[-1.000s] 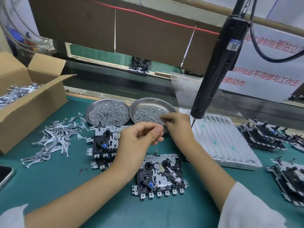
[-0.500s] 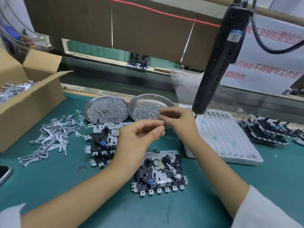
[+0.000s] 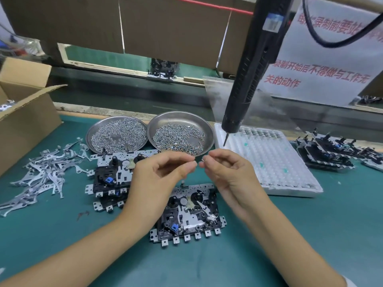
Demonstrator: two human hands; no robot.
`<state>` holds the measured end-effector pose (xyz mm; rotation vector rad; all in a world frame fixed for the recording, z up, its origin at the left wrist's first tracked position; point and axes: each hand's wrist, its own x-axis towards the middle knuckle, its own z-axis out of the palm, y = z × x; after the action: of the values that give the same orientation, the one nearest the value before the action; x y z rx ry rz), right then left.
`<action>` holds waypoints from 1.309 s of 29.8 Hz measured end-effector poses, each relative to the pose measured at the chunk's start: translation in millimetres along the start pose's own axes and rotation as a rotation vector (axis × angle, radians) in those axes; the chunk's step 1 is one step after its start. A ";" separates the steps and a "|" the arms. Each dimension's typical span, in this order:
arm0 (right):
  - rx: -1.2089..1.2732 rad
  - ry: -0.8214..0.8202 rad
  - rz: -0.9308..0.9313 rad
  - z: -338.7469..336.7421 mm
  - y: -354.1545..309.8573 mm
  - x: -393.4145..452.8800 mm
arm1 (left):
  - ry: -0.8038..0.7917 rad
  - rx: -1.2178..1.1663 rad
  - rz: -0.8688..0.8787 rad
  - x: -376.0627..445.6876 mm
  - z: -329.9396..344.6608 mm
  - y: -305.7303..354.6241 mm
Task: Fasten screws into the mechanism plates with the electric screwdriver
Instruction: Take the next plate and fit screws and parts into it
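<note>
A mechanism plate (image 3: pixel 189 214), black and silver with a blue part, lies on the green mat below my hands. My right hand (image 3: pixel 226 172) pinches a small screw (image 3: pixel 203 159) between thumb and forefinger, just above the plate. My left hand (image 3: pixel 161 177) hovers beside it with fingers curled, fingertips almost touching the right hand's; whether it holds anything I cannot see. The black electric screwdriver (image 3: pixel 250 75) hangs from above, its tip over a white tray, held by neither hand. Two round metal dishes (image 3: pixel 117 134) (image 3: pixel 180 135) hold several loose screws.
More mechanism plates (image 3: pixel 112 177) are stacked at the left, others (image 3: pixel 325 152) at the right. A white dimpled tray (image 3: pixel 269 160) sits right of the dishes. Loose metal levers (image 3: pixel 41 172) lie left, beside an open cardboard box (image 3: pixel 24 112). A conveyor runs behind.
My right hand has drawn back from the right-hand screw dish toward me, holding a screw, and both hands now meet above the plate. The view has tilted closer.
</note>
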<state>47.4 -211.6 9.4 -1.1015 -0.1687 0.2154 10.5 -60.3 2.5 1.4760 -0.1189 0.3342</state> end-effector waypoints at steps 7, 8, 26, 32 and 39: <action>0.105 -0.029 0.053 4.0 0.7 -4.8 | -0.008 -0.029 -0.019 -0.2 3.7 0.1; 0.106 -0.035 0.062 4.1 0.7 -5.3 | -0.010 -0.032 -0.019 -0.5 4.2 0.3; 0.166 -0.071 0.131 4.4 -0.2 -6.3 | -0.010 0.017 0.026 -3.5 5.2 -0.3; 0.202 -0.060 0.147 5.5 -0.4 -7.5 | 0.001 0.011 0.030 -2.7 6.9 2.6; 0.186 -0.049 0.171 6.6 0.5 -7.1 | -0.005 0.083 0.070 -4.0 3.9 0.5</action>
<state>39.0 -207.5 11.7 -0.9261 -0.0958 0.4031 7.1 -64.7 2.3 1.5577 -0.1628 0.3963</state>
